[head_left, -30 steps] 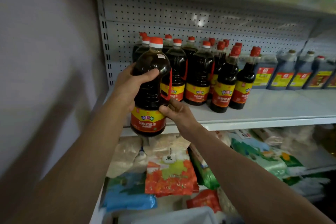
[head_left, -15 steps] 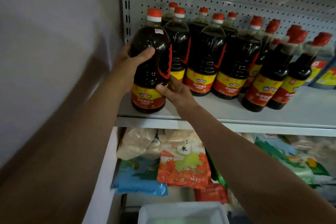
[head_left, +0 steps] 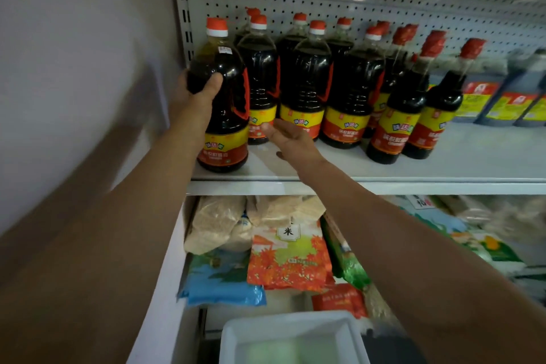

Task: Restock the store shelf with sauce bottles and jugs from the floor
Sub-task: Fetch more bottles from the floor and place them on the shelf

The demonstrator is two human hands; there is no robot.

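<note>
A large dark sauce jug [head_left: 224,115] with a red cap and a red-and-yellow label stands at the far left of the white shelf [head_left: 369,177]. My left hand [head_left: 196,95] grips its upper body from the left, thumb across the front. My right hand [head_left: 288,136] hovers open just right of the jug, fingers relaxed, holding nothing. Behind and to the right stand several matching jugs [head_left: 305,83] and slimmer sauce bottles [head_left: 399,121].
A grey wall is close on the left. Blue-grey jugs [head_left: 502,98] fill the shelf's far right. Below, bagged goods [head_left: 291,254] crowd the lower shelf, and a white bin [head_left: 283,334] sits at the bottom.
The jug went from lifted in front of the shelf to standing on it. My right hand has let go of its lower part and drawn off to the right.
</note>
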